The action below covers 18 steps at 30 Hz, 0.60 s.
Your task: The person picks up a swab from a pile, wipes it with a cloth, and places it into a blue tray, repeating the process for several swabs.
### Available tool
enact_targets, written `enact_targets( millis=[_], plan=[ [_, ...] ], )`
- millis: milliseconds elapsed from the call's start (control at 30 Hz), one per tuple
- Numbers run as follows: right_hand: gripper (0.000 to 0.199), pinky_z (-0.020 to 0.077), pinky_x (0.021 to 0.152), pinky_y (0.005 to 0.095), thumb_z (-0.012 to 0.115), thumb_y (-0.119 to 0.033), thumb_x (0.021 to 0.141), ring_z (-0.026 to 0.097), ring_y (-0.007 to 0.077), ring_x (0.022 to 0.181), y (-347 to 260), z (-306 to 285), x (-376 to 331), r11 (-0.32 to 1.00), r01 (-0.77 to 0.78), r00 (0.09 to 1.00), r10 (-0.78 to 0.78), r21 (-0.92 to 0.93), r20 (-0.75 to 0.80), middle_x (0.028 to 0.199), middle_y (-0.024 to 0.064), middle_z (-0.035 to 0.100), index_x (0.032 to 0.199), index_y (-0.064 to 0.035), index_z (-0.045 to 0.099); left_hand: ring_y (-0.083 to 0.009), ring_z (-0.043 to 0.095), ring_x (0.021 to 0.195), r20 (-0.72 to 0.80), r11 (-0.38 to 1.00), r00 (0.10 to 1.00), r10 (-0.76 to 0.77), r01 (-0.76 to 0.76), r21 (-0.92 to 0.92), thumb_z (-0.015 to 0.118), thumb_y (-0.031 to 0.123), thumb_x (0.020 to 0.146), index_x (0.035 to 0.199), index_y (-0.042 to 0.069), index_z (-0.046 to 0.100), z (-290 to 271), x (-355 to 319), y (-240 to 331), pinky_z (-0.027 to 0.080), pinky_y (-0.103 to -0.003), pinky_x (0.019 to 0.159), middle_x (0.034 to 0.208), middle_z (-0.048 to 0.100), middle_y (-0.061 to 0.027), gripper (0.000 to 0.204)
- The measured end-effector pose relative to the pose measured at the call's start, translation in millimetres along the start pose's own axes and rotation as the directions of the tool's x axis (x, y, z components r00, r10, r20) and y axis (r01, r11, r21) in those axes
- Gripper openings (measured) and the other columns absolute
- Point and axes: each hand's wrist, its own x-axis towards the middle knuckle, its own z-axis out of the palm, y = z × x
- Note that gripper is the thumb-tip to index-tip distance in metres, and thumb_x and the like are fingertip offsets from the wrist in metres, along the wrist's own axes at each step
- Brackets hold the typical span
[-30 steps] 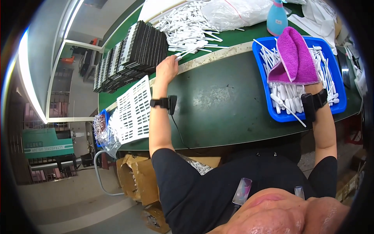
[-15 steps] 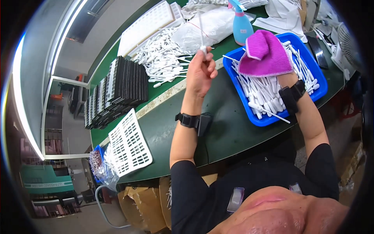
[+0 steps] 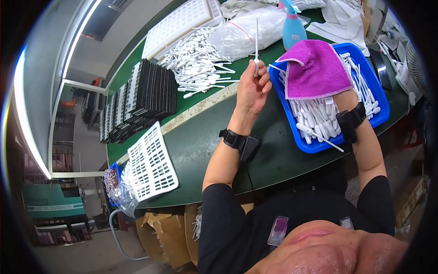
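My left hand (image 3: 253, 89) is closed on a thin white plastic stick (image 3: 257, 43), gripping its thicker lower end, with the shaft pointing up. It is just left of a blue tray (image 3: 292, 130) full of similar white sticks (image 3: 315, 116), each with a wide end. Above the tray, a purple cloth (image 3: 317, 68) drapes over my right hand (image 3: 347, 98), which holds it up. The cloth hides the fingers of that hand; only its wrist side shows. One loose stick (image 3: 321, 137) lies across the others at the tray's near edge.
A pile of white sticks (image 3: 196, 64) lies beyond the pale ledge, beside stacked black trays (image 3: 150, 89). A white slotted panel (image 3: 153, 164) rests at the left. Behind are a clear plastic bag (image 3: 246, 34) and a blue spray bottle (image 3: 293, 34). A fan (image 3: 415, 64) stands at the right.
My left hand has moved right in view with the stick, which now shows more clearly upright. The cloth over my right hand has spread flatter and hangs lower over the tray.
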Motion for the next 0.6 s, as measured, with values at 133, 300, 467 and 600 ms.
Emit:
enact_targets(
  millis=[133, 300, 467, 600],
  plan=[
    [0.052, 0.0433, 0.094, 0.0332, 0.068, -0.021, 0.081, 0.053, 0.0227, 0.108, -6.3, -6.1, -0.6, 0.996, -0.006, 1.000, 0.005, -0.092, -0.010, 0.118, 0.0127, 0.054, 0.125, -0.0043, 0.046, -0.0056, 0.030, 0.055, 0.016, 0.999, 1.000, 0.026, -0.026, -0.036, 0.045, 0.032, 0.095, 0.091, 0.009, 0.051, 3.5, 0.9, -3.8, 0.025, -0.019, 0.043, 0.071, 0.038, 0.0045, 0.025],
    [0.044, 0.0440, 0.093, 0.0324, 0.062, -0.018, 0.084, 0.054, 0.0214, 0.107, -14.0, -5.3, -2.3, 0.983, 0.059, 0.998, -0.059, 0.176, -0.003, 0.117, 0.0127, 0.054, 0.123, -0.0030, 0.046, -0.0058, 0.029, 0.055, 0.027, 0.999, 1.000, 0.001, 0.000, -0.047, 0.045, 0.032, 0.095, 0.091, 0.008, 0.051, 7.4, 0.7, -5.1, 0.025, -0.020, 0.043, 0.070, 0.037, 0.0045, 0.025],
    [0.033, 0.0452, 0.092, 0.0320, 0.056, -0.015, 0.089, 0.055, 0.0215, 0.104, -12.8, 4.8, -0.4, 0.858, 0.027, 0.999, -0.046, 0.513, 0.024, 0.113, 0.0118, 0.057, 0.118, -0.0028, 0.049, -0.0057, 0.031, 0.054, -0.036, 0.997, 0.998, 0.058, -0.056, 0.051, 0.045, 0.034, 0.095, 0.093, 0.007, 0.050, 5.6, -5.7, -4.4, 0.026, -0.020, 0.042, 0.070, 0.038, 0.0040, 0.027],
    [0.042, 0.0452, 0.090, 0.0316, 0.059, -0.014, 0.086, 0.054, 0.0203, 0.105, 5.1, -6.9, 10.2, 0.973, 0.091, 0.988, -0.115, 0.210, 0.106, 0.116, 0.0102, 0.055, 0.124, -0.0022, 0.045, -0.0057, 0.037, 0.048, -0.067, 0.963, 0.993, 0.098, -0.077, 0.258, 0.044, 0.033, 0.094, 0.095, 0.007, 0.051, 26.5, -11.2, -13.4, 0.032, -0.022, 0.039, 0.070, 0.042, 0.0015, 0.027]
  ],
)
